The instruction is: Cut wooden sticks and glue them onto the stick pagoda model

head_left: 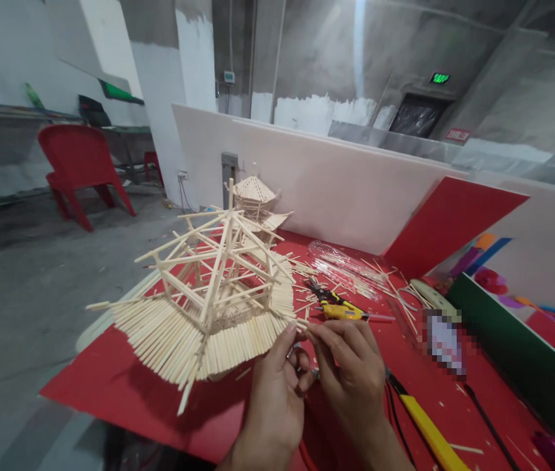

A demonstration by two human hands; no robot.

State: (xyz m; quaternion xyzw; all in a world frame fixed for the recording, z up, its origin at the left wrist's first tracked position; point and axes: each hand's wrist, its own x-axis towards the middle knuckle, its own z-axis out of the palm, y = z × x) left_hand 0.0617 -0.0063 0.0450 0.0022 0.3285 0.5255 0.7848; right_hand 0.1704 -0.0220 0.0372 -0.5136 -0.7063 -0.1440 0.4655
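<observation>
A pagoda-like model [228, 333] built from thin wooden sticks stands on the red tabletop sheet in front of me. Its lower roof is covered with sticks side by side; the upper part is bare framework. At the roof's right corner, my left hand [277, 392] pinches the end of a projecting wooden stick [301, 322] with the thumb on it. My right hand [351, 369] is closed too, its thumb and fingertips meeting at the same stick end. The undersides of both grips are hidden.
Behind the model is a finished-looking stick pagoda [255, 196]. Pliers [329, 294], a yellow glue gun [341, 313], loose sticks and a plastic bag of sticks [346, 268] lie to the right. A yellow-handled tool [425, 425] is near my right wrist. A white partition [307, 176] stands behind.
</observation>
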